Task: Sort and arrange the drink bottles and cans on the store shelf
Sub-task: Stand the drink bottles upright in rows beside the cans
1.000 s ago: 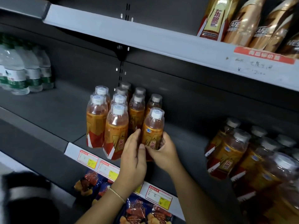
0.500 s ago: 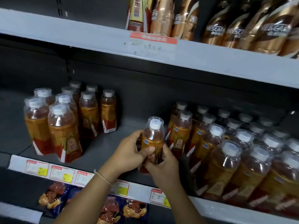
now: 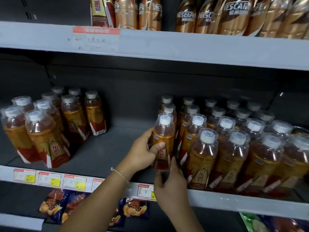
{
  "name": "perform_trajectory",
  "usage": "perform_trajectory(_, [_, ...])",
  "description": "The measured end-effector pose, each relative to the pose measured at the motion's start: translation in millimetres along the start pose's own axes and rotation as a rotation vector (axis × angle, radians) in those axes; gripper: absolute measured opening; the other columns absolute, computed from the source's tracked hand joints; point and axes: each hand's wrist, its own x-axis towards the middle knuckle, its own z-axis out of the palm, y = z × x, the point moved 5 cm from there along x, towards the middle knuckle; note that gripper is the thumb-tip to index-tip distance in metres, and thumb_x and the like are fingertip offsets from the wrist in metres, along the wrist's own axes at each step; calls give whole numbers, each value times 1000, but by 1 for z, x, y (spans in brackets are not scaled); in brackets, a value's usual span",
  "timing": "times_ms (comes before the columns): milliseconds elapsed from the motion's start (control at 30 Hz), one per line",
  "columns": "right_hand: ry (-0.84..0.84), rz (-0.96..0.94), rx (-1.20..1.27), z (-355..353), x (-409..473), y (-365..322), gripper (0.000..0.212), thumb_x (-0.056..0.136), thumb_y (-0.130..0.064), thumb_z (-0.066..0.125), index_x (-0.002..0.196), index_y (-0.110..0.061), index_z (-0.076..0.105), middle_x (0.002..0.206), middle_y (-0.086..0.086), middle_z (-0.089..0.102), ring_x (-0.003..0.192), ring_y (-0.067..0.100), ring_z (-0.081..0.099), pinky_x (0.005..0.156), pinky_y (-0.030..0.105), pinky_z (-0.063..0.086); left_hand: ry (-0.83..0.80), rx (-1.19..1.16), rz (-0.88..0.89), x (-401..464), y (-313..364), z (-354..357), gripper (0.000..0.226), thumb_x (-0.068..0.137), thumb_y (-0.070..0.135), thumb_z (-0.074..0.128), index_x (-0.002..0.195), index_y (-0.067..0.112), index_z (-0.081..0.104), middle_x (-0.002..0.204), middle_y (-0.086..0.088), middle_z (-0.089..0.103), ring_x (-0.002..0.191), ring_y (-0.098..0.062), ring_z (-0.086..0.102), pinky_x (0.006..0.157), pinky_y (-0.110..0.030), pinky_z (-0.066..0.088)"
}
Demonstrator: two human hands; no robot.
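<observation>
The amber bottle stands upright at the front left edge of the big bottle group on the middle shelf. Its bottom is hidden behind the hands, so you cannot tell if it sits on the shelf or is lifted a bit. The left hand wraps around its left side, with the thumb across the label. The right hand is below and in front of it; its fingers are turned away, so you cannot tell if it holds the bottle or only touches it. A smaller bottle group stands well apart to the left. The price tags are too blurry to read. The coffee bottles on the top shelf are cut off at the top. Snack bags lie on the shelf below.
</observation>
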Motion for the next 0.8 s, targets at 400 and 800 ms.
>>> perform_trajectory(400, [-39,13,2,-5,-4,4,79,98,-15,49,160,-20,1,164,0,21,150,16,21,115,20,17,-102,138,-22,-24,-22,22,56,94,17,63,146,17,43,137,6,58,125,-3,53,108,-23,40])
perform_trajectory(800, [-111,19,-40,-1,-2,3,99,92,-9,57,156,-19,-18,168,1,-2,154,19,3,125,34,16,-29,344,77,-20,-30,25,59,93,28,64,146,17,42,138,4,58,124,-9,54,107,-24,41])
